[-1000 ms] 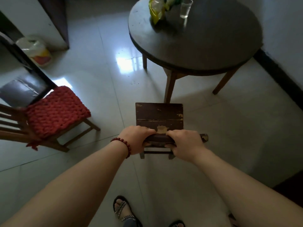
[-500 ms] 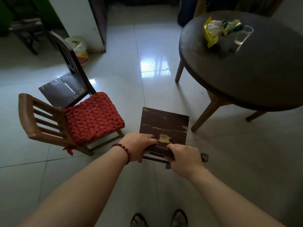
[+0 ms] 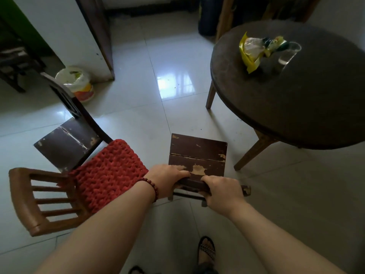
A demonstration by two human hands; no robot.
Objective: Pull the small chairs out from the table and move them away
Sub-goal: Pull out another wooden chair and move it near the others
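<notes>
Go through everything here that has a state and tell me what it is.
Small dark chair: clear of the table, held by its back rail.
Left hand: grips the rail.
Right hand: grips the rail.
Cushioned chair: upright, untouched.
Second dark chair: upright, untouched.
Glass: upright on the table.

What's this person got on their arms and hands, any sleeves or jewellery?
The left forearm and right forearm are bare; no sleeve shows. A bracelet of round dark-red beads circles the wrist of the left hand. The right hand and its wrist wear nothing: no ring, watch or glove visible.
</notes>
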